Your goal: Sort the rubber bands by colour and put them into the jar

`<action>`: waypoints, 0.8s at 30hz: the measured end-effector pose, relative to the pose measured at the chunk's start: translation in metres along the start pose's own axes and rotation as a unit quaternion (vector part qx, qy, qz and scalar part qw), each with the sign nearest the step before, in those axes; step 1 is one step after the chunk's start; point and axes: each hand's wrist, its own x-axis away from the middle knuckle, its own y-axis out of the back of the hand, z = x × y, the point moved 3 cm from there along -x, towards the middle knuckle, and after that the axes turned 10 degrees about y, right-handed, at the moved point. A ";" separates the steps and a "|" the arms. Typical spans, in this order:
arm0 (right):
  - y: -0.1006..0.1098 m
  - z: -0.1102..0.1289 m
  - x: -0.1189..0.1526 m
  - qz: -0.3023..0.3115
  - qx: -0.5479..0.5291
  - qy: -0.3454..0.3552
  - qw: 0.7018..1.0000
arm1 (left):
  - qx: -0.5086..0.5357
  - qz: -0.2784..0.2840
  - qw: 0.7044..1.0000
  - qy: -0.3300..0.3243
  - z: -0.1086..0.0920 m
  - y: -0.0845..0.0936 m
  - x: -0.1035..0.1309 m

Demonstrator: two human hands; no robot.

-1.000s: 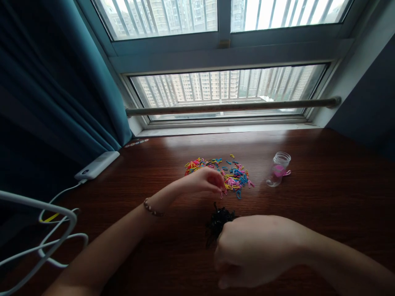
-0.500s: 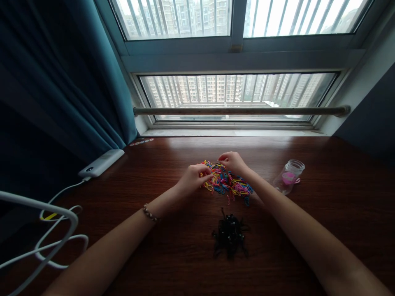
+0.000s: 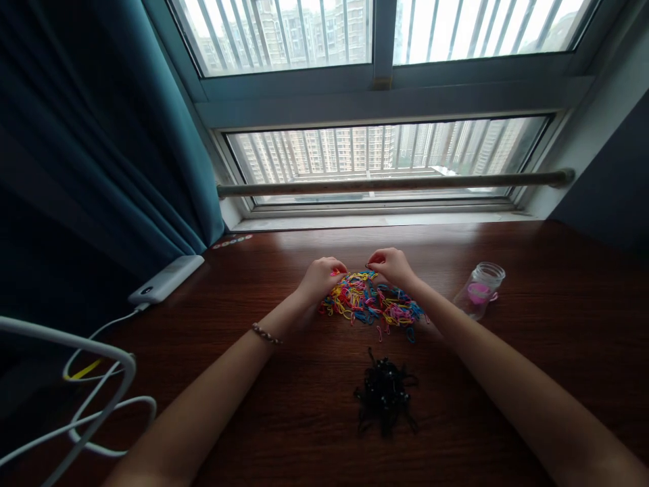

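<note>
A loose heap of small coloured elastic hair ties (image 3: 355, 297), in red, yellow, blue and pink, is spread on the brown tabletop. At its upper left edge is my left hand (image 3: 322, 276), thumb and fingers bent together over the ties; whatever is between them is too small to make out. My right hand (image 3: 393, 265) is just beyond the heap's far edge, its fingertips pinching a small black hair tie (image 3: 367, 265). Nearer to me lies a separate pile of black hair ties (image 3: 385, 392).
A clear jar (image 3: 479, 291) with a pink patch leans on the right, beyond my right forearm. On the left are a white power strip (image 3: 166, 279) and looped white cables (image 3: 101, 406). A blue curtain (image 3: 152, 135) hangs beside the window, with a metal rail (image 3: 395, 184) across it.
My left hand has moved up toward the heap's far edge, its fingers drawn closer together. My right hand has shifted slightly right, and a dark tie now shows at its fingertips. The view has tilted slightly.
</note>
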 end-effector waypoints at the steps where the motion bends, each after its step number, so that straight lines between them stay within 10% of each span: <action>1: 0.004 0.002 0.003 -0.006 -0.013 -0.006 1.000 | 0.004 0.022 1.000 -0.004 0.000 -0.005 -0.007; 6: 0.017 0.029 0.032 0.056 -0.198 -0.065 0.977 | 0.010 0.114 0.993 0.010 0.008 -0.029 -0.028; 13: 0.015 0.110 0.102 0.491 -0.223 0.049 0.841 | 0.034 0.099 0.994 0.026 0.014 -0.030 -0.027; 24: 0.026 0.158 0.133 0.554 0.110 0.212 0.798 | 0.205 0.123 0.967 0.083 0.017 -0.008 -0.030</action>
